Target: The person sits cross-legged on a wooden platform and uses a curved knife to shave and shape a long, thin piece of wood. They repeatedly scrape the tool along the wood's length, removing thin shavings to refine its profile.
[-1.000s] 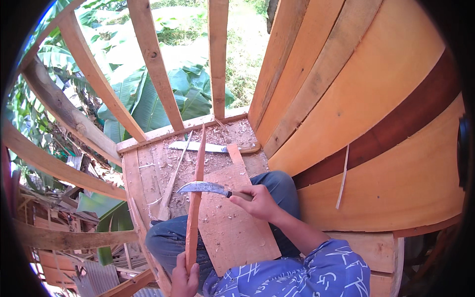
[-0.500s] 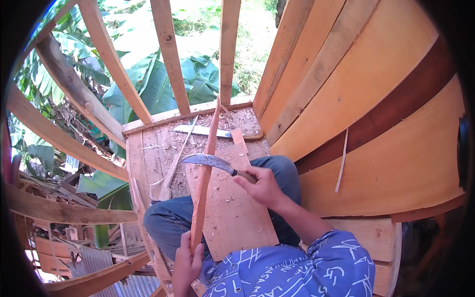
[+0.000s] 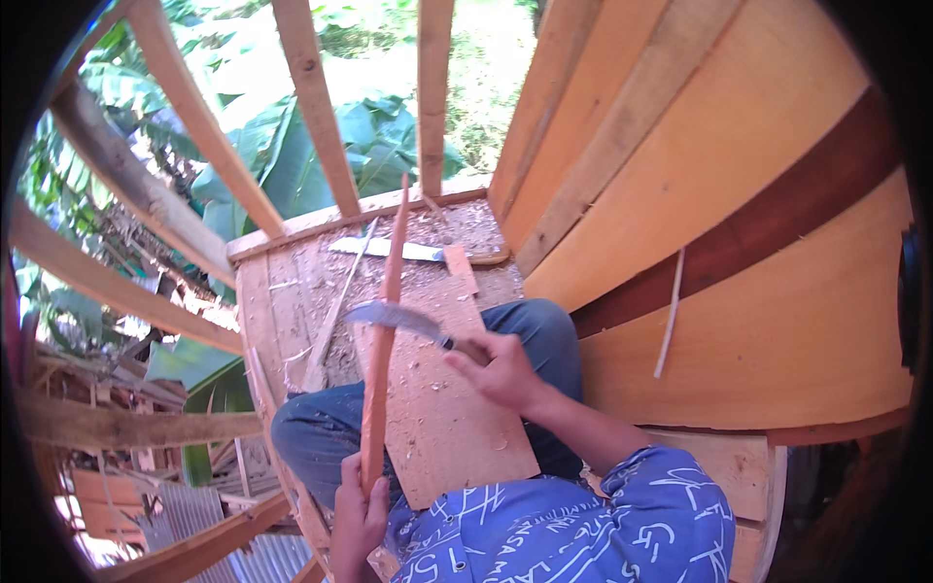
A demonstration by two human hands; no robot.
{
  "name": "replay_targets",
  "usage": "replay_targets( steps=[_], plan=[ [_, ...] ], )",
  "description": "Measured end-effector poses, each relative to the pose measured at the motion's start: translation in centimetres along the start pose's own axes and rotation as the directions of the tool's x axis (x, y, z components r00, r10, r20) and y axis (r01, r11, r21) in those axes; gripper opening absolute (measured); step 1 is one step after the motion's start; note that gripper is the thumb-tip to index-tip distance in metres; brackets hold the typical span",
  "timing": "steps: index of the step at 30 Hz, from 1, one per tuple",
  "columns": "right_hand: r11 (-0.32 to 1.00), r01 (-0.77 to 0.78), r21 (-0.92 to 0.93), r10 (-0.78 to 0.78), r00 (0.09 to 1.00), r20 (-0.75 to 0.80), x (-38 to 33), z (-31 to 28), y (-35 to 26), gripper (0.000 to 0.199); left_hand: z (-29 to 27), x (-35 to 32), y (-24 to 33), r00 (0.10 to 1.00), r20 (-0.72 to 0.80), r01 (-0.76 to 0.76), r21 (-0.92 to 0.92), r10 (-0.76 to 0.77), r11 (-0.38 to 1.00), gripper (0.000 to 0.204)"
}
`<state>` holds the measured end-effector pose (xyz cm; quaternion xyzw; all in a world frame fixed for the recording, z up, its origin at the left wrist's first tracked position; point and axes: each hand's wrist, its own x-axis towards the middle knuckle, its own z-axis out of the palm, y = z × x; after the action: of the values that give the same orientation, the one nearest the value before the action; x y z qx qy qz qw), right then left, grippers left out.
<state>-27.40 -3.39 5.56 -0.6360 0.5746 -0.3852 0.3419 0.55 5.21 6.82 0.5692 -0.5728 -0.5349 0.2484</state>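
Observation:
My left hand (image 3: 361, 500) is closed round the lower end of a long, reddish tapered wooden stick (image 3: 377, 394), whose pointed tip rises away from me. In my right hand (image 3: 501, 369) is the dark handle of a curved knife (image 3: 408, 318). Its blade lies across the stick about midway along, seemingly against the wood. Beneath them a flat wooden board (image 3: 457, 418) rests across my lap, with small chips scattered over it.
A large knife (image 3: 394, 249) lies among wood shavings on the plank floor, beside a small wood block (image 3: 461, 267) and a pale thin stick (image 3: 340, 311). Wooden slats (image 3: 316, 97) fence the left and front; orange panels (image 3: 739, 340) form the right wall.
The stick's tip has shifted left, and the curved knife with my right hand has moved slightly left and down. The whole view has also shifted a little. Both grips stay the same.

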Motion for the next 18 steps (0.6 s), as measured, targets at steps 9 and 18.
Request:
replay_targets(
  steps=[9, 18],
  plan=[
    [0.991, 0.085, -0.107, -0.087, 0.996, -0.009, 0.7, -0.1, 1.0, 0.037, -0.6, 2.2, 0.2, 1.0, -0.004, -0.017, -0.01, 0.017, 1.0, 0.032],
    [0.994, -0.105, 0.006, 0.105, 0.992, -0.066, 1.9, -0.1, 1.6, 0.034, -1.5, 3.0, 0.3, 0.998, -0.042, -0.04, -0.009, 0.04, 0.999, 0.038]
  ],
)
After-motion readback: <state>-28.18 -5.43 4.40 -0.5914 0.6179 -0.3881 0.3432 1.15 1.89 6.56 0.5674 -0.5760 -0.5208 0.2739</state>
